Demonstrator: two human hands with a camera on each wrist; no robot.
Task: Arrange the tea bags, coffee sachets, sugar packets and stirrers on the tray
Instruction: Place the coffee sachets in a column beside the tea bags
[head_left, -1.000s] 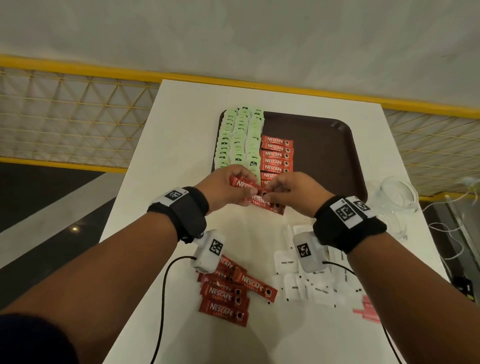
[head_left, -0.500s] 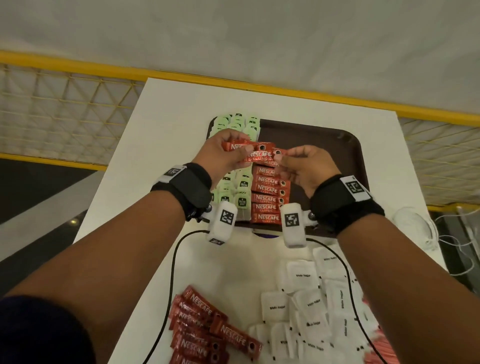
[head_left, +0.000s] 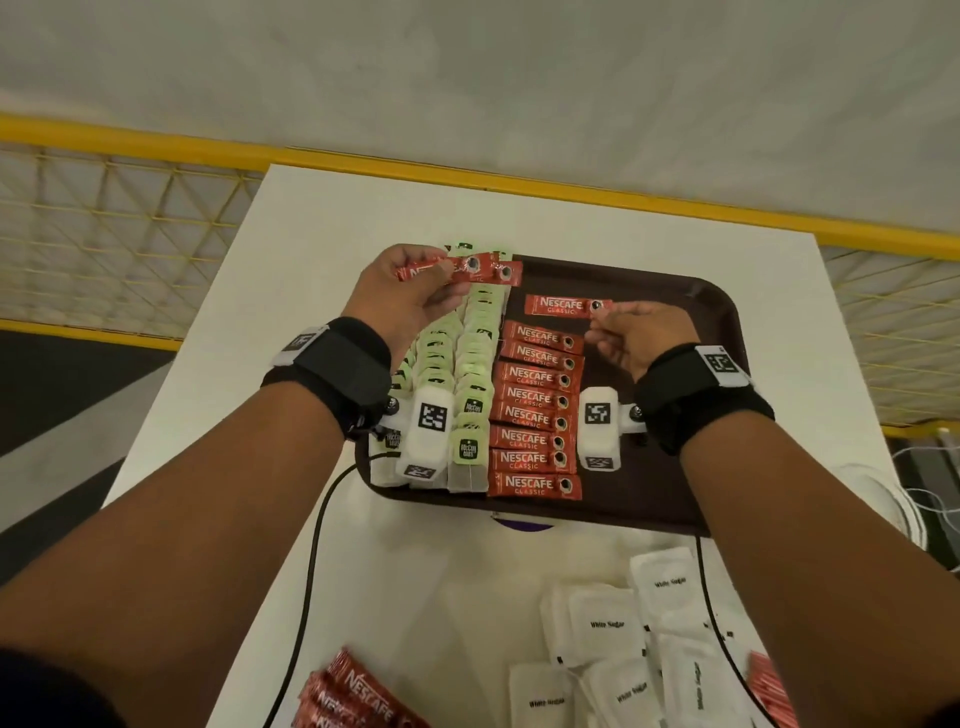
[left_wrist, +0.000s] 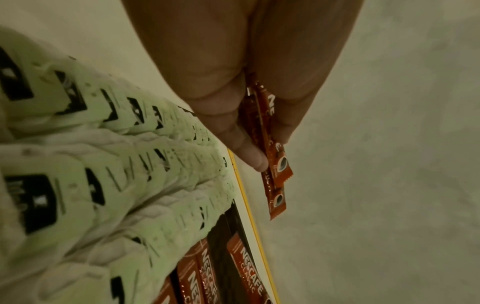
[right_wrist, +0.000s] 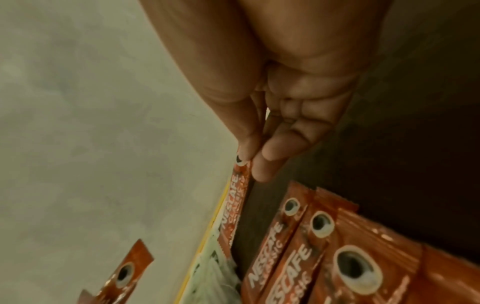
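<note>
Right hand (head_left: 631, 338) pinches one coffee sachet (head_left: 563, 305) by its right end, thumb against fingertips (right_wrist: 262, 170), holding it level at the 12 o'clock end of the sachet column (head_left: 535, 415) — just beyond the top one; whether it touches the tray cannot be told. Left hand (head_left: 410, 301) grips a small bundle of sachets (head_left: 467, 270), at least two, pinched between thumb and fingers, held above the far ends of the tea bag rows (head_left: 467, 374).

Tray (head_left: 675, 405): dark brown, on a white table (head_left: 332, 228). Tea bags fill its 9 o'clock side in overlapping rows; the sachet column sits just beside them, toward 3 o'clock. The remaining 3 o'clock part of the tray is bare.

Progress, as judged: tea bags appear done; coffee partway — more sachets (head_left: 358, 696) lie loose on the table at 6 o'clock. Sugar packets (head_left: 613, 629) are not yet started, heaped at 5 o'clock off the tray. Stirrers: none identified with certainty.

Legible: "NESCAFE CLASSIC" on sachets; "White Sugar" on packets; tea tags carry a dark logo, too small to read surely.
</note>
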